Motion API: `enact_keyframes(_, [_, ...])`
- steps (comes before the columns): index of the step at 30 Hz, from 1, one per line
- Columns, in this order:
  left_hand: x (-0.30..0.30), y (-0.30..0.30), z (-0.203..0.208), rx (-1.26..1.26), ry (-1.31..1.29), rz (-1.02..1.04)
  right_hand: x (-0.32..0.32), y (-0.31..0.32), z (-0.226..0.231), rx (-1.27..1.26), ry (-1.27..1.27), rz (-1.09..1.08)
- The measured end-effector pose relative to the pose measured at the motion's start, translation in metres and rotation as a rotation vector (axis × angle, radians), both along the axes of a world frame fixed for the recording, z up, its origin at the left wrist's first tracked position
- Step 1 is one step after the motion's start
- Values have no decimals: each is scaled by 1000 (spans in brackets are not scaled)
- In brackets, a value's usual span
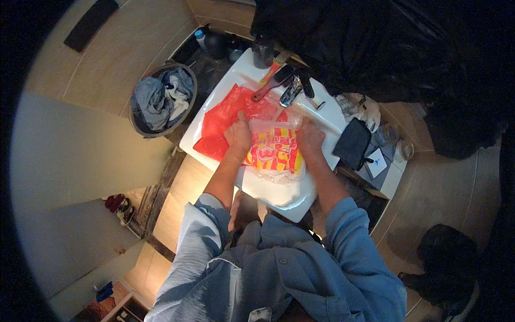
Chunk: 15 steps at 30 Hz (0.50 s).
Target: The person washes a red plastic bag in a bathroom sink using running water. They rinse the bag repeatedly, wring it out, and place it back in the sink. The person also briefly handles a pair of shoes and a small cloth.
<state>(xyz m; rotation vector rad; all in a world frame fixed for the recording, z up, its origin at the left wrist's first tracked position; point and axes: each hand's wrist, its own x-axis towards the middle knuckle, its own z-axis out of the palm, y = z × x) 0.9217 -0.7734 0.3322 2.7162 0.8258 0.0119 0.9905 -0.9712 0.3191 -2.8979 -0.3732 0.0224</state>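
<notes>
A printed plastic bag (274, 153), clear with red and yellow patterning, is stretched over the white sink (268, 194) in front of me. My left hand (239, 134) is closed on the bag's upper left edge. At the opposite side, my right hand (310, 138) grips its upper right edge. A red plastic bag (220, 126) lies spread across the sink's left side, partly under my left hand. The faucet (291, 92) rises just beyond the bags. Beside it rest a brush with an orange handle (272, 71) and a red-handled brush (266, 91).
A bucket (140, 127) of clothes stands at the left. Right of the sink are a black pouch (353, 144), a white card (377, 162) and glass jars (387, 134). A blue-capped bottle (200, 38) stands in the far left corner. Dark sheeting (375, 48) hangs at the back.
</notes>
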Motion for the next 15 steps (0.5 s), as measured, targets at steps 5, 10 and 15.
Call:
enact_keyframes(5, [11,6,-20,-10,-108,-42,7,-4,-9,-82,15,19])
enact_keyframes(10, [9,37,-47,-896,-517,107,-6,-12,40,243,-21,-72])
enact_keyframes(15, [-6,29,48,-1041,-579,48,-12,-46,87,550,-83,-28])
